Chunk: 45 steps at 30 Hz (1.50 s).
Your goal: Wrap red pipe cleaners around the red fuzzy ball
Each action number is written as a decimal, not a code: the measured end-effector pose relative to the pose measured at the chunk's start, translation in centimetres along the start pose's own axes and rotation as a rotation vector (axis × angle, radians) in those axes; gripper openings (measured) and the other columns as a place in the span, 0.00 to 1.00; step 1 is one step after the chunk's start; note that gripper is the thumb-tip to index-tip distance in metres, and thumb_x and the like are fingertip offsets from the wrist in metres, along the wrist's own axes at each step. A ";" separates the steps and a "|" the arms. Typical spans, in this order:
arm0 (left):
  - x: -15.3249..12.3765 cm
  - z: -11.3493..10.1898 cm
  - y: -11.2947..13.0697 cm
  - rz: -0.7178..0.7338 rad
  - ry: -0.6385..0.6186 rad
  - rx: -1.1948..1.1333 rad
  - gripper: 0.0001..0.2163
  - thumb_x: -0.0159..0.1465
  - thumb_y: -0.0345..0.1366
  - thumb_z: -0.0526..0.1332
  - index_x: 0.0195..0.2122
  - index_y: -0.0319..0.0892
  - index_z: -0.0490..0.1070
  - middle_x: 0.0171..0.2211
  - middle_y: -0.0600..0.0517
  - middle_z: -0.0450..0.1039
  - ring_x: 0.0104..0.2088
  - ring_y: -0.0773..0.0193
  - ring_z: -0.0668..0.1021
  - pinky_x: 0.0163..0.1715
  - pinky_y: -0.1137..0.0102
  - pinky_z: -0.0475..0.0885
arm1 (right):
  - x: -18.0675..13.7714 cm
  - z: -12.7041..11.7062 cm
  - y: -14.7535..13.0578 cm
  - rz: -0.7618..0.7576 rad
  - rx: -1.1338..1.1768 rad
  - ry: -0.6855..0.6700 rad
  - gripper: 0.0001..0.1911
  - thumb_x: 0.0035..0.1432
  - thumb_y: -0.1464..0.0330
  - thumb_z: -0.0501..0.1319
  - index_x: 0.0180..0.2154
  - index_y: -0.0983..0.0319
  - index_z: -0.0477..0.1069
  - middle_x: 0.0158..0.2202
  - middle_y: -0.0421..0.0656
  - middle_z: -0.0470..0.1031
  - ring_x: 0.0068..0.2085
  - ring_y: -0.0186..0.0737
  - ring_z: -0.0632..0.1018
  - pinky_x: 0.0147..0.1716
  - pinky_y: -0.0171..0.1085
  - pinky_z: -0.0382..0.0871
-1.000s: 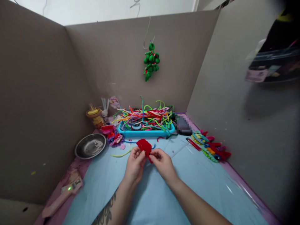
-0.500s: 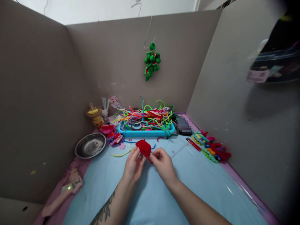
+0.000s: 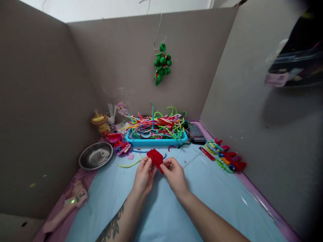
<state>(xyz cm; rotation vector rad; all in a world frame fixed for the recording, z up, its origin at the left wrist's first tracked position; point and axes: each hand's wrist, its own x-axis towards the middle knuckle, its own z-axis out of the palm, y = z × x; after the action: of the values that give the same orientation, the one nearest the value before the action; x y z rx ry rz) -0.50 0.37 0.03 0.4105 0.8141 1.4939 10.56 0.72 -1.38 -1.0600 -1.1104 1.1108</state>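
Between my two hands is a red fuzzy pipe-cleaner piece [image 3: 155, 157], a flat rounded shape with a short strand hanging from its lower right. My left hand [image 3: 144, 173] is closed on its left edge, thumb in front and fingers behind. At the lower right, the fingertips of my right hand [image 3: 174, 173] pinch the piece near that strand. A yellow-green strand [image 3: 130, 165] lies on the blue table covering [image 3: 161, 208] left of my hands. Just behind the piece, part of a blue strand [image 3: 140, 151] shows.
A blue tray [image 3: 156, 143] heaped with coloured pipe cleaners stands at the back. On the left are a metal bowl [image 3: 85, 161] with small white bits and a pink glue gun [image 3: 65, 210]. Right are a red cutter [image 3: 207, 154] and colourful fuzzy pieces [image 3: 224, 158]. A green ornament [image 3: 163, 64] hangs behind.
The right fingers have come slightly closer to the red piece, and its hanging strand shows less. The whole view has shifted a little; the left hand keeps its hold.
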 end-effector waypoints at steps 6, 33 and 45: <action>-0.2 0.2 0.2 0.013 0.009 0.038 0.09 0.51 0.35 0.67 0.30 0.41 0.68 0.32 0.53 0.75 0.35 0.67 0.76 0.37 0.71 0.68 | 0.1 0.0 0.2 0.029 0.069 0.011 0.11 0.46 0.68 0.64 0.31 0.60 0.63 0.26 0.37 0.68 0.28 0.35 0.71 0.29 0.34 0.66; 0.0 -0.1 0.0 0.060 -0.004 0.133 0.11 0.48 0.34 0.69 0.30 0.38 0.70 0.29 0.53 0.75 0.30 0.69 0.75 0.35 0.72 0.69 | 1.0 -0.9 -0.6 0.416 0.454 0.063 0.24 0.28 0.70 0.72 0.30 0.61 0.63 0.19 0.35 0.73 0.22 0.32 0.72 0.27 0.32 0.64; -0.1 0.1 -0.2 0.045 0.016 0.197 0.12 0.48 0.35 0.69 0.30 0.38 0.69 0.28 0.53 0.74 0.29 0.70 0.75 0.34 0.73 0.69 | 1.2 -0.6 -0.1 0.312 0.329 0.155 0.20 0.35 0.70 0.66 0.26 0.57 0.54 0.12 0.27 0.62 0.16 0.29 0.62 0.18 0.29 0.53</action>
<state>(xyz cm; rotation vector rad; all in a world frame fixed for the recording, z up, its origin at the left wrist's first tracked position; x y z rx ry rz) -0.25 0.23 -0.06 0.5668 0.9745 1.4653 11.33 1.87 -1.19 -1.0555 -0.6237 1.3779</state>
